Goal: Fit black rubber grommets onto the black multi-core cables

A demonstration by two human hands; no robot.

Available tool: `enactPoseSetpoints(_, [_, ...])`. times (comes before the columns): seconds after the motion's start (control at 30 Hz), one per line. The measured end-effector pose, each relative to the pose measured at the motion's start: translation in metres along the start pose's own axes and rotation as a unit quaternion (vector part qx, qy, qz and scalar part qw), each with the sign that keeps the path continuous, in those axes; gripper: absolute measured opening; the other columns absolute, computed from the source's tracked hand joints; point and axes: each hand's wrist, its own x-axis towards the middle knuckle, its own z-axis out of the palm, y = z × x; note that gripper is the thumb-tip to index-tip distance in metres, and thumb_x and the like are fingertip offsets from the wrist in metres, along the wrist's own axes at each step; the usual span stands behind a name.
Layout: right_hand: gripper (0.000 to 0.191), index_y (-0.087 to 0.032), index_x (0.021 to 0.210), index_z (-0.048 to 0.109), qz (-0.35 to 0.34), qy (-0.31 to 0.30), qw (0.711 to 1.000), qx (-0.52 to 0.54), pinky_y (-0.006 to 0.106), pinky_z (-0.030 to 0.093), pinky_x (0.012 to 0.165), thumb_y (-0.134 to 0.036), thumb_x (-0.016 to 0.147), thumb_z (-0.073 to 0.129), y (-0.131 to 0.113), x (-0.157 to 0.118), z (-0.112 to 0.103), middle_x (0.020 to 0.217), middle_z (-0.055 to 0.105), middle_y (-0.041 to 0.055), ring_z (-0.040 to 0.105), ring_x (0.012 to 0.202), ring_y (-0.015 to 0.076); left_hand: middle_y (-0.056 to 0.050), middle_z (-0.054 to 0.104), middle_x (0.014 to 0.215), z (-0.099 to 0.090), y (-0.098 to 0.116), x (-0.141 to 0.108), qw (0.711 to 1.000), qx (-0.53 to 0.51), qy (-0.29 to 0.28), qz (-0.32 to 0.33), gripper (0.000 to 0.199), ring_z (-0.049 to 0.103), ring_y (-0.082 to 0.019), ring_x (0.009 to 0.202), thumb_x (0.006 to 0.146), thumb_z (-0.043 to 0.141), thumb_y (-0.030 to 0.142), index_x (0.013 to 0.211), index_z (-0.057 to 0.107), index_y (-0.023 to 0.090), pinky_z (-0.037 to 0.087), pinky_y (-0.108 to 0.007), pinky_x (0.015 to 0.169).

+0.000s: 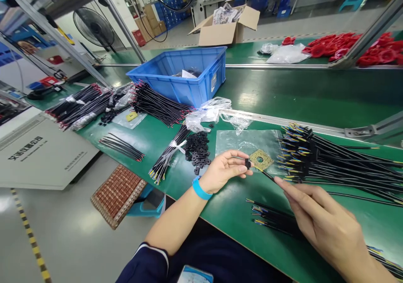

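Note:
Between thumb and fingers, my left hand (225, 170) pinches a small black plastic part (247, 163). My right hand (324, 216) grips a black cable (267, 175) near its stripped end, whose coloured wires point at the part. Whether the wires touch the part, I cannot tell. Just behind them a yellowish square plate (261, 160) with a round hole lies on a clear plastic bag (231, 142). Left of my left hand is a pile of similar black parts (197, 148). Cables with bared ends (273, 218) lie below my hands.
At right lies a large stack of black cables (333, 161), many ends fitted with black parts. A tied cable bundle (168, 153) is left of the parts pile. Behind stand a blue bin (176, 83) and an open cardboard box (217, 33). Red pieces (340, 48) fill the back right.

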Motion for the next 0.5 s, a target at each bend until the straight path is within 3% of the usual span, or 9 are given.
enactPoseSetpoints(0.17, [0.071,-0.034,0.17,0.03,-0.011,-0.021,1.0,0.011,0.023,0.05,0.071,-0.009,0.107,0.051,0.0014,-0.0032,0.0041,0.097,0.067,0.0004,0.066,0.074,0.0087,-0.002,0.073,0.084,0.0014,0.0008,-0.0001,1.0,0.006,-0.004,-0.01,0.058,0.08,-0.018,0.081,0.069,0.1,0.046,0.111,0.075,0.015,0.059,-0.024,0.072])
enactPoseSetpoints(0.37, [0.072,-0.034,0.17,0.03,-0.025,-0.013,0.998,-0.063,0.024,0.044,0.059,-0.007,0.106,0.05,0.0006,-0.0038,0.0005,0.094,0.071,-0.0009,0.065,0.072,0.0091,-0.005,0.076,0.083,0.006,0.005,-0.0023,0.999,0.039,0.001,-0.009,0.058,0.08,-0.019,0.08,0.07,0.098,0.049,0.111,0.079,0.013,0.06,-0.025,0.072])
enactPoseSetpoints(0.5, [0.076,-0.027,0.17,0.032,-0.051,-0.015,0.991,-0.124,0.029,0.038,0.054,0.001,0.101,0.047,-0.0005,-0.0037,-0.0052,0.096,0.073,0.0009,0.063,0.074,0.0116,-0.009,0.08,0.084,0.0078,0.0047,-0.0034,0.998,0.069,0.014,-0.004,0.06,0.08,-0.02,0.081,0.071,0.097,0.05,0.113,0.08,0.012,0.061,-0.027,0.075])
